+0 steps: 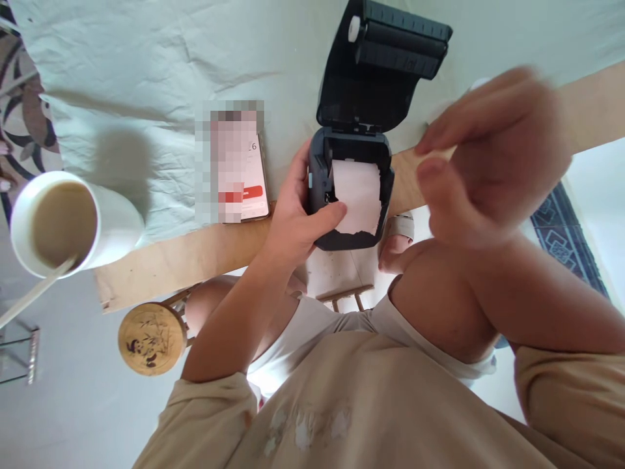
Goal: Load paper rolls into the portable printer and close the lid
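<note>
A small dark label printer [364, 238] stands at the table's near edge with its lid [378, 68] swung open and back. A white paper roll [356, 198] lies inside, its torn end hanging toward me. My left hand [293, 218] grips the printer's left side, thumb pressing on the paper. My right hand [488, 156] hovers blurred to the right of the printer, above my knee, thumb and fingers close together; I cannot see anything between them.
A phone [239, 166] lies on the pale green cloth [146, 65] left of the printer. A white cup of milky drink with a stick [63, 225] stands at the far left. The wooden table edge [176, 260] runs across; a round stool [152, 339] sits below.
</note>
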Motion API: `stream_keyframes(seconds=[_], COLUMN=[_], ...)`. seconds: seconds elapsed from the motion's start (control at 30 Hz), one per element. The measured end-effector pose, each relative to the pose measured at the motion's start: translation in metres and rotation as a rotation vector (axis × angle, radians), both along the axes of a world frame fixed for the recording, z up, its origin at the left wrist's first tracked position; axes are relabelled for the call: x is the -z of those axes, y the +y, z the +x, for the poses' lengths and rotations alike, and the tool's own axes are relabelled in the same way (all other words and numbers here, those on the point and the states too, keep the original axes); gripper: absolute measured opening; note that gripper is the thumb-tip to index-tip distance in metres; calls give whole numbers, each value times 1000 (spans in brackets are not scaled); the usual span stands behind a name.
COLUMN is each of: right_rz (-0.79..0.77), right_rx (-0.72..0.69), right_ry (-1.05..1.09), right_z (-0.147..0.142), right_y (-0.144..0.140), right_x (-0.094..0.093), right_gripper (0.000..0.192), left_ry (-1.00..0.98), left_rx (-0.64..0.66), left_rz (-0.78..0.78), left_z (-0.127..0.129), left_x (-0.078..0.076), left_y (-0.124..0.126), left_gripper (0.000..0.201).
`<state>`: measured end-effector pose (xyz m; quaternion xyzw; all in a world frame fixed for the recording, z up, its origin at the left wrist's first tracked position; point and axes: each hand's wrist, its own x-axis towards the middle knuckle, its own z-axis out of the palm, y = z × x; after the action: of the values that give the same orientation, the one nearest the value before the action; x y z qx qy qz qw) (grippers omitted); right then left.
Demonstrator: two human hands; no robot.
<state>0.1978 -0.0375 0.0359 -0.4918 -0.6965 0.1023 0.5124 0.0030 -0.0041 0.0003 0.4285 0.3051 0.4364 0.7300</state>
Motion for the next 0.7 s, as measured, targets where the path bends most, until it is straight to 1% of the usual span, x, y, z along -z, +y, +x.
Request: stream_keyframes(seconds=[0.03,0.07,0.13,0.17,0.23,0.3,0.37,0.43,0.47,0.53,0.6,0.7], right_rz=[-10,-31,-82,-98,-79,-65,-111,-228,-288,-384,-417,-408], right_rx=[85,123,69,24,-42,-43,-40,-86,-141,-242,-273,-272], right_ry=[40,50,47,78,231,397,436,370,318,194,73,-54], right_z=[2,5,11,13,18,19,17,14,13,10,8,5], right_y=[0,1,5,8,13,17,19,18,18,17,16,17], right_x=[0,0,1,3,5,6,8,11,13,17,20,19], right_gripper=[14,27,47,50,42,33,26,23,27,41,53,57], left_ry=[6,11,20,26,46,74,92,88,78,61,60,79], left_rx=[0,0,-15,-23,-45,-91,-124,-115,-96,-77,-92,-131], left_rz=[5,11,13,10,-9,-39,-53,-28,-9,4,-26,-77], left_z=[0,0,1,2,4,6,7,8,8,9,10,9], left_x=[0,-1,-2,-3,-5,-6,-6,-6,-6,-8,-11,-14], left_y=[0,0,0,0,-2,-4,-5,-5,-5,-5,-6,-8], left_gripper=[52,54,55,56,57,58,59,61,62,63,62,53])
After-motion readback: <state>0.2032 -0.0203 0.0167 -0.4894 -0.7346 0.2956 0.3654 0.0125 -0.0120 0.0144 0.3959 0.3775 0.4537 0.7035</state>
